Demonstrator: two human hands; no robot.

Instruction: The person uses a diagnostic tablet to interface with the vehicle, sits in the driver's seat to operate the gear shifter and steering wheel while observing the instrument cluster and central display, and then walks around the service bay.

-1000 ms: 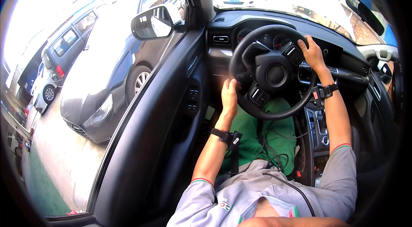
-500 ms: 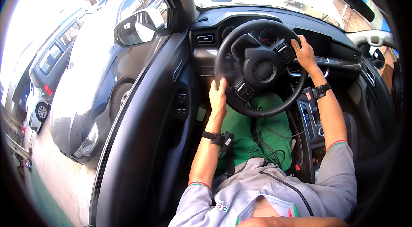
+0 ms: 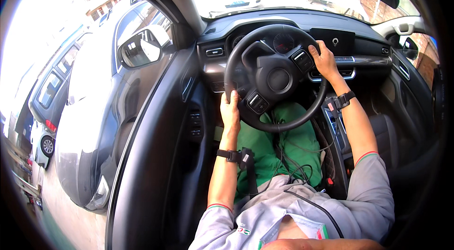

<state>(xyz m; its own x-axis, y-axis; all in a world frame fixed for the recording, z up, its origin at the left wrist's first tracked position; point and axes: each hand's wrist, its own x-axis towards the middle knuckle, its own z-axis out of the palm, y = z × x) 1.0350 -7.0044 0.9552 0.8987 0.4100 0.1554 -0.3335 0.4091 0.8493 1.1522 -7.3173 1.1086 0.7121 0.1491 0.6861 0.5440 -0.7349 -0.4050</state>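
Observation:
A black steering wheel (image 3: pixel 276 127) stands ahead of me, turned so that one spoke points up right and the other down left. On the left of its rim, my left hand (image 3: pixel 230 113) is closed with the thumb up along the rim. My right hand (image 3: pixel 326 63) grips the rim at the upper right, beside a button pad (image 3: pixel 302 60). The fingers of both hands are mostly hidden behind the rim. Each wrist wears a black strap with a small box, the left strap (image 3: pixel 229 155) and the right strap (image 3: pixel 344 100). Cables (image 3: pixel 298 169) lie over my green trousers.
The driver's door (image 3: pixel 146 169) with window switches is at my left. Outside stand a side mirror (image 3: pixel 142 50) and a dark parked car (image 3: pixel 90 155). The centre console (image 3: pixel 336 132) is at my right, with a dashboard screen (image 3: pixel 336 41) lit by a small emblem.
The dashboard screen was dark and now shows a small emblem. My view has shifted, so the wheel appears further left. Both hands keep their hold on the rim.

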